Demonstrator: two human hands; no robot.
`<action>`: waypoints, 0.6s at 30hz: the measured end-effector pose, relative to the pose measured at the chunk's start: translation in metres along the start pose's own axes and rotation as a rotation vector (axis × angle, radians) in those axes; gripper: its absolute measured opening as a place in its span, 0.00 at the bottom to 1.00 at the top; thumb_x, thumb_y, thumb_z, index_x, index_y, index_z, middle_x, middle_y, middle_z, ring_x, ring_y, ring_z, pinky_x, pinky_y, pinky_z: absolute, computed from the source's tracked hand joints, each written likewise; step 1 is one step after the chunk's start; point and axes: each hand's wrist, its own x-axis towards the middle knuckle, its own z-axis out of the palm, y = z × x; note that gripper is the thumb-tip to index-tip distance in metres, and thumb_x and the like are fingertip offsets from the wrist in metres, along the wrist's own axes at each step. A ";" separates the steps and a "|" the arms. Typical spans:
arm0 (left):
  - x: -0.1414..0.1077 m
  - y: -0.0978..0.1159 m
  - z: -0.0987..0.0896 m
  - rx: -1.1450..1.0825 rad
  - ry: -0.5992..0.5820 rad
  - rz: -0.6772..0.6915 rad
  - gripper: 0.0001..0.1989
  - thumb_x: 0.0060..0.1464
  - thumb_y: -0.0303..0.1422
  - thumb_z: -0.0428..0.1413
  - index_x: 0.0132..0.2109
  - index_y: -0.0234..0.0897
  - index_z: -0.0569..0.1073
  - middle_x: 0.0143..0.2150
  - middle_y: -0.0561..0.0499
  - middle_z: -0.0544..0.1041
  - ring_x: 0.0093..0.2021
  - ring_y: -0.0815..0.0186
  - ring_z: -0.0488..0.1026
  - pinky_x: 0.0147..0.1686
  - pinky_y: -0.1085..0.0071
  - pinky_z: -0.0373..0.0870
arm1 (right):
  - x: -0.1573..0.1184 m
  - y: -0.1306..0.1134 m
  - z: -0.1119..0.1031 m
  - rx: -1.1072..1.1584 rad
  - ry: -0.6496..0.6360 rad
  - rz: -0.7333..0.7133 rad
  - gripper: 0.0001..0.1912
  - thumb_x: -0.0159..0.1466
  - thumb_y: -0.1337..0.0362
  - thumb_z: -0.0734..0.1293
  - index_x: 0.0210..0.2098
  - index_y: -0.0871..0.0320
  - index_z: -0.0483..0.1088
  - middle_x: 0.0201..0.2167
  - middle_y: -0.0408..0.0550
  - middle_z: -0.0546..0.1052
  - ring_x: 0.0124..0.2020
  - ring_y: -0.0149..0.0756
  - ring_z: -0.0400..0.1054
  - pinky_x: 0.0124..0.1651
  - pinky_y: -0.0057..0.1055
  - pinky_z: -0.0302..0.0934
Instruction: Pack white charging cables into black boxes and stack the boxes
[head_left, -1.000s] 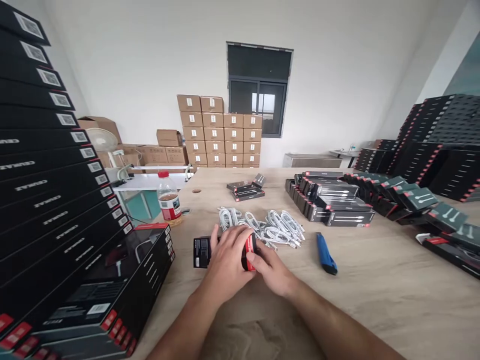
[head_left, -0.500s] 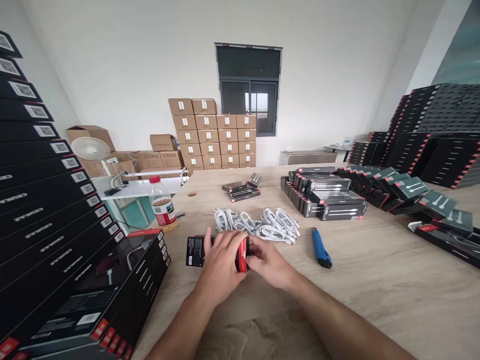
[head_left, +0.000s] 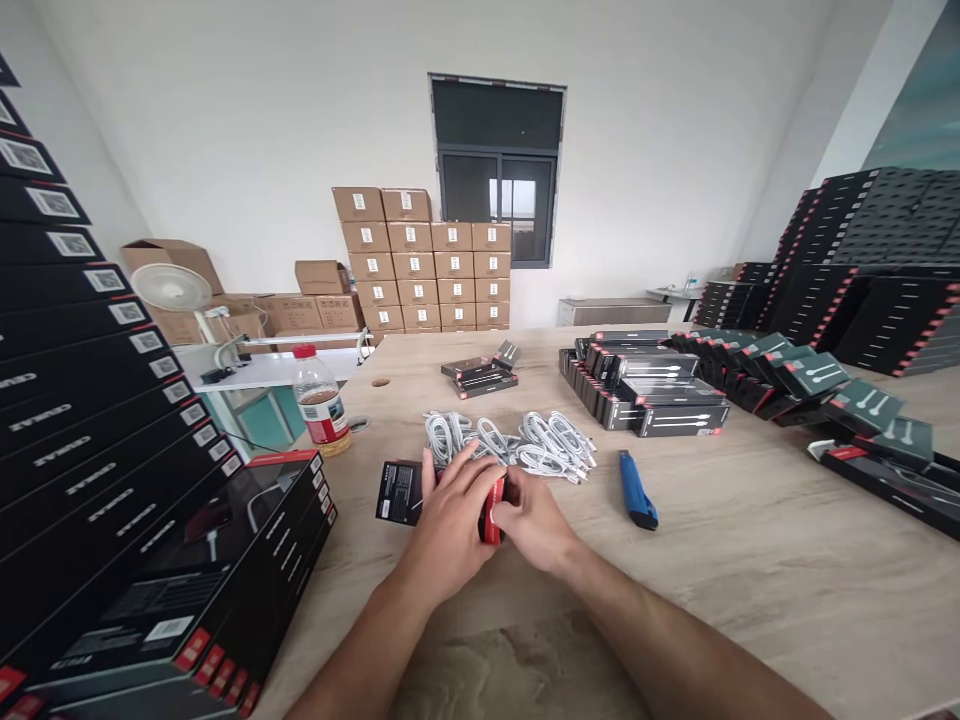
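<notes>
Both hands are on a black box [head_left: 399,491] with a red end, held low over the wooden table. My left hand [head_left: 455,515] lies across it, fingers wrapped over its top and far side, and hides its middle. At the red end, my right hand [head_left: 541,522] is closed, its thumb pressed on the red face and its fingertips curled at the far edge. What the box holds cannot be seen. Just beyond the hands lie several coiled white cables [head_left: 555,445]. A blue box cutter [head_left: 637,490] rests to the right of my right hand.
A tall stack of black boxes [head_left: 97,400] rises at the left, near a bottle with a red cap [head_left: 321,400]. Small packaged boxes [head_left: 652,390] are piled at the right rear, with a few more [head_left: 480,375] behind the cables. Cardboard cartons [head_left: 420,265] stand against the wall.
The red end of the box has tilted slightly, and my right thumb has moved onto its red face. The view has shifted a little.
</notes>
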 end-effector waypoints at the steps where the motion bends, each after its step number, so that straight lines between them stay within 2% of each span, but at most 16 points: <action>1: 0.001 0.000 0.000 -0.006 -0.003 0.000 0.35 0.42 0.22 0.58 0.59 0.45 0.67 0.64 0.47 0.72 0.71 0.46 0.56 0.69 0.36 0.24 | 0.000 0.000 0.000 0.001 0.024 0.005 0.12 0.47 0.69 0.61 0.31 0.57 0.69 0.27 0.40 0.71 0.30 0.34 0.63 0.33 0.30 0.58; 6: 0.003 0.000 -0.001 -0.057 -0.010 0.010 0.34 0.44 0.25 0.61 0.59 0.45 0.66 0.63 0.47 0.72 0.72 0.48 0.55 0.71 0.40 0.32 | 0.002 0.003 -0.003 0.034 0.061 0.000 0.08 0.46 0.67 0.58 0.26 0.56 0.65 0.24 0.40 0.67 0.28 0.33 0.60 0.32 0.30 0.56; 9: 0.001 -0.003 -0.004 -0.050 0.006 -0.001 0.32 0.44 0.25 0.62 0.59 0.44 0.67 0.63 0.46 0.72 0.71 0.49 0.57 0.71 0.41 0.34 | 0.002 0.001 -0.007 0.072 -0.037 0.009 0.11 0.47 0.67 0.58 0.29 0.57 0.68 0.25 0.40 0.70 0.28 0.34 0.62 0.32 0.31 0.58; 13: -0.002 -0.008 -0.006 -0.023 -0.003 -0.023 0.34 0.44 0.26 0.63 0.60 0.44 0.66 0.64 0.45 0.71 0.70 0.48 0.59 0.70 0.38 0.33 | 0.001 -0.004 -0.010 0.124 -0.190 0.017 0.13 0.49 0.67 0.60 0.33 0.57 0.70 0.30 0.42 0.74 0.34 0.37 0.67 0.37 0.32 0.61; 18: -0.003 -0.008 -0.004 -0.005 -0.018 -0.014 0.37 0.45 0.25 0.63 0.62 0.46 0.64 0.65 0.45 0.70 0.70 0.47 0.57 0.69 0.36 0.32 | 0.003 -0.005 -0.010 0.100 -0.211 -0.016 0.11 0.51 0.68 0.63 0.34 0.57 0.70 0.33 0.41 0.76 0.39 0.39 0.68 0.45 0.35 0.61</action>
